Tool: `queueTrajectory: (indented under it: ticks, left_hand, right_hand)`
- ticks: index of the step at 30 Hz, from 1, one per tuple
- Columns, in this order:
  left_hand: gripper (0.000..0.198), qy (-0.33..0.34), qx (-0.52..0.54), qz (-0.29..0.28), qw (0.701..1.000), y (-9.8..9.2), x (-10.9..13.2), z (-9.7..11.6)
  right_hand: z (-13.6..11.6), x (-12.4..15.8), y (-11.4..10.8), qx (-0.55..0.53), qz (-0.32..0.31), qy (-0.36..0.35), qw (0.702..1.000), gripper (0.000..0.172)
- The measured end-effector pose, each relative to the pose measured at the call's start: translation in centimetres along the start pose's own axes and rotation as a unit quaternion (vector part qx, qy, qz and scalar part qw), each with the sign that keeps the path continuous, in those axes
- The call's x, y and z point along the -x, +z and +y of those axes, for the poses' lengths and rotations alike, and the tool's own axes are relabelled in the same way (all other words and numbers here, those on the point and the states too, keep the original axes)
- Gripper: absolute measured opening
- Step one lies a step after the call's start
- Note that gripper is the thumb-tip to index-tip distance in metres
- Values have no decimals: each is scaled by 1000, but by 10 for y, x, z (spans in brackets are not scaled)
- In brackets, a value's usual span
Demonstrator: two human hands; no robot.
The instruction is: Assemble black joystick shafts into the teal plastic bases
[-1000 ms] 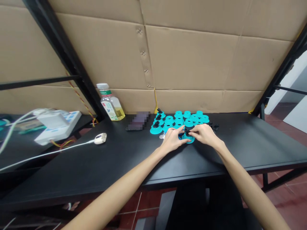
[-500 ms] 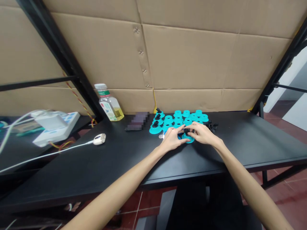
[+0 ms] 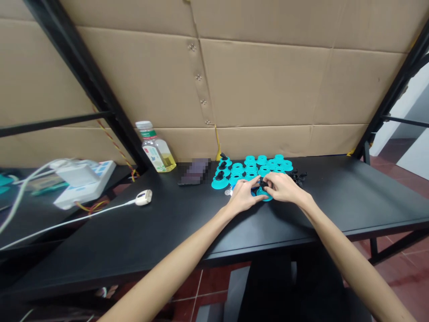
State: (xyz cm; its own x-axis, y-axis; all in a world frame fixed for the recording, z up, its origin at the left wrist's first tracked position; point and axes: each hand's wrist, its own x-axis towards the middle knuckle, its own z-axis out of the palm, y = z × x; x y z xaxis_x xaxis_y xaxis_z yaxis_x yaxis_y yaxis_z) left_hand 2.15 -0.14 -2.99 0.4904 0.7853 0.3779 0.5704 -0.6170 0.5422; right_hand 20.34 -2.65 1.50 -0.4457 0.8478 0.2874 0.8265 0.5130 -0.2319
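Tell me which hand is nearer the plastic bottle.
Left. The left hand lies to the right of the plastic bottle in this view; the right hand is farther off, beyond the left hand.

A makeshift workshop: sheets of brown cardboard (image 3: 261, 89) fastened with metal bolts (image 3: 199, 77) line the wall behind a black steel frame (image 3: 83, 76) and a black worktable (image 3: 335, 201), above a floor of red tiles (image 3: 402, 277). Rows of teal plastic parts (image 3: 250, 172) sit on the tabletop, while a white power strip (image 3: 80, 194) stands on a second dark table (image 3: 30, 214) nearby.
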Motion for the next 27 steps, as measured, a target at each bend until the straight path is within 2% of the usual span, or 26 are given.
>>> queueTrajectory:
  ticks: [5,9,20,27]
  left_hand:
    - [62,1,1,4,1000,0,-1,1]
    - [57,6,-12,3,1000,-1,-2,1]
    - [53,14,12,-4,1000,-9,-1,11]
    - [68,-13,31,-6,999,-7,-1,8]
  right_hand:
    - [-5,-5,1,0,7,7,1000,4]
    - [-4,-9,5,3,12,16,1000,6]
    - [-7,-7,5,-13,16,-33,999,32]
    - [-6,-8,8,-2,31,-14,999,22]
